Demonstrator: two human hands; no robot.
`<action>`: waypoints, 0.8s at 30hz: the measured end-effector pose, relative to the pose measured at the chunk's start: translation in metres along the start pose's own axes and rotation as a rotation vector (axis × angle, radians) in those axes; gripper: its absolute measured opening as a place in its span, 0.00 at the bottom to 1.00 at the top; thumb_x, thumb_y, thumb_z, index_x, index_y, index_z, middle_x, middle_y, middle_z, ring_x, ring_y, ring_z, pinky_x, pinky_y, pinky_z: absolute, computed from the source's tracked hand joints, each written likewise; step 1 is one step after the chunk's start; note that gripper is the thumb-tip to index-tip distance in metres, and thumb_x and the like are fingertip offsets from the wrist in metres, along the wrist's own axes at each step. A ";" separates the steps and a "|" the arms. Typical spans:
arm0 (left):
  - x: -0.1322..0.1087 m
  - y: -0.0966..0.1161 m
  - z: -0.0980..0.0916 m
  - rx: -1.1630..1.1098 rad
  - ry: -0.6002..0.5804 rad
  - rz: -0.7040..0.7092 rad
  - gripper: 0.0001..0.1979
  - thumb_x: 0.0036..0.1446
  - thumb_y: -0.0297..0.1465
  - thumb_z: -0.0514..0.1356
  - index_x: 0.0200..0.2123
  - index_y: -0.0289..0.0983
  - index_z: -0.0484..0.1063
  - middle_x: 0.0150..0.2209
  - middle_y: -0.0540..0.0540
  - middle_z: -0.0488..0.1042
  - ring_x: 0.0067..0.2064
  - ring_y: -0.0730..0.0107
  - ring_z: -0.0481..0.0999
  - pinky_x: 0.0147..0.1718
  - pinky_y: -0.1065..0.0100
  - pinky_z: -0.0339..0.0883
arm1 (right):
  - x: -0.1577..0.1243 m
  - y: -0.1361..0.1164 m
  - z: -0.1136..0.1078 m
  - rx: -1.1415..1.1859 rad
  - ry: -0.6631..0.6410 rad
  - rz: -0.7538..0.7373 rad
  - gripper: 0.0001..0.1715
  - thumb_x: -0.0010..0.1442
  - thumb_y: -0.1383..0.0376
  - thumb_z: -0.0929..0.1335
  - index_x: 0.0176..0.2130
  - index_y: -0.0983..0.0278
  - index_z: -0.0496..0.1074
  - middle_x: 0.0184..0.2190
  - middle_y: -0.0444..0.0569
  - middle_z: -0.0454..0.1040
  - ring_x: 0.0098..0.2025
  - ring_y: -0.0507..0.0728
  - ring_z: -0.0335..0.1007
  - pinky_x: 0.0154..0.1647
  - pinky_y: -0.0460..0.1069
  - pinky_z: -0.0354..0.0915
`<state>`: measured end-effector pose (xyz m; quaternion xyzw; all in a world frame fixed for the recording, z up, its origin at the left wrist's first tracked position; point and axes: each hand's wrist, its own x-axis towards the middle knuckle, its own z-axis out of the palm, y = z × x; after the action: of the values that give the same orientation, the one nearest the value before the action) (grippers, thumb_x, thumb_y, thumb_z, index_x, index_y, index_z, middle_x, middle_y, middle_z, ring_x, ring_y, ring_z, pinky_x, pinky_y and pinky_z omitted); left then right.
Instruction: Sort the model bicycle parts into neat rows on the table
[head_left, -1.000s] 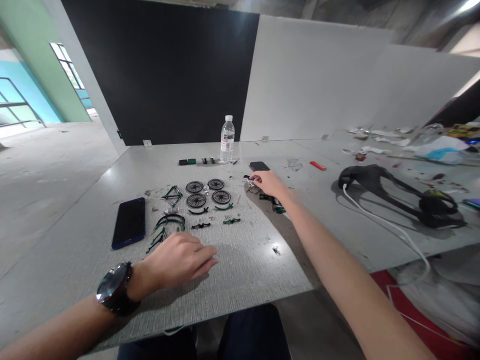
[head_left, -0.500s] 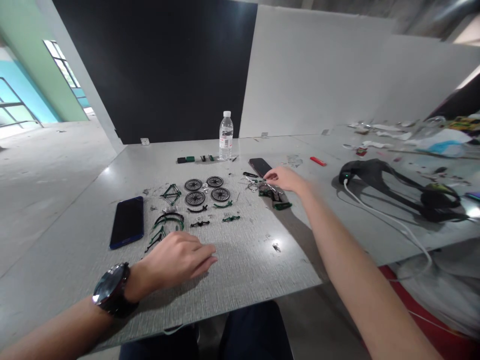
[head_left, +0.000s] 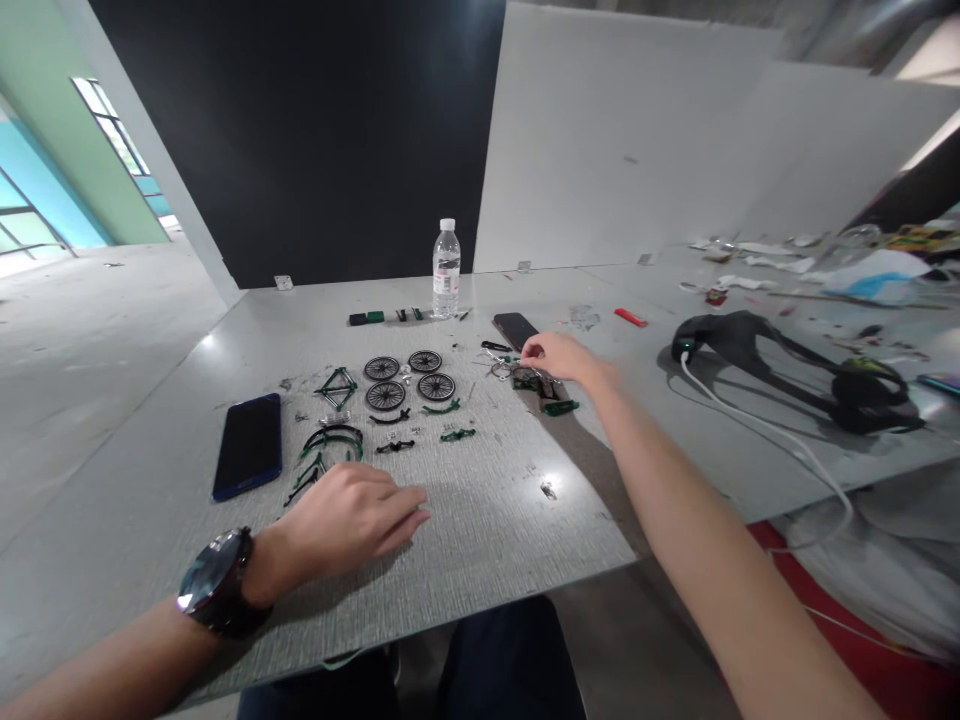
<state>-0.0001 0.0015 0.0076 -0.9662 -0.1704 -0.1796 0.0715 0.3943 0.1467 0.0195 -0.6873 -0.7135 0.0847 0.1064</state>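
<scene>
My left hand (head_left: 352, 515), with a watch (head_left: 217, 575) on its wrist, rests on the table near its front edge. Its thumb and forefinger are slightly apart, and I see nothing in it. Just beyond lie curved green and black toy bicycle parts (head_left: 332, 440). My right hand (head_left: 555, 357) reaches over a pile of small green and black parts (head_left: 534, 380), its fingertips pinched together; what they hold is too small to make out. Between the hands lie several small spoked wheels (head_left: 385, 395), a green bicycle frame (head_left: 337, 388) and small bars (head_left: 457, 435).
A blue-edged phone (head_left: 249, 445) lies at left, a dark phone (head_left: 514, 330) behind the parts pile. A water bottle (head_left: 446, 270) stands at the back. On the right are a red object (head_left: 631, 317) and a black headset strap (head_left: 757, 350) with a white cable (head_left: 765, 425).
The whole view has shifted slightly to the left. My right hand stays over the parts pile with little visible movement, and my left hand keeps its place on the table.
</scene>
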 end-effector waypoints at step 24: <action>-0.002 0.001 0.003 0.018 0.007 -0.006 0.17 0.74 0.35 0.49 0.41 0.37 0.75 0.25 0.52 0.75 0.23 0.72 0.72 0.24 0.67 0.58 | -0.004 -0.006 -0.005 0.172 0.105 -0.039 0.14 0.67 0.59 0.65 0.48 0.62 0.74 0.45 0.54 0.79 0.38 0.58 0.72 0.40 0.52 0.64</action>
<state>-0.0008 0.0010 0.0038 -0.9644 -0.1747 -0.1815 0.0804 0.3901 0.1423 0.0255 -0.6653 -0.7102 0.1075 0.2036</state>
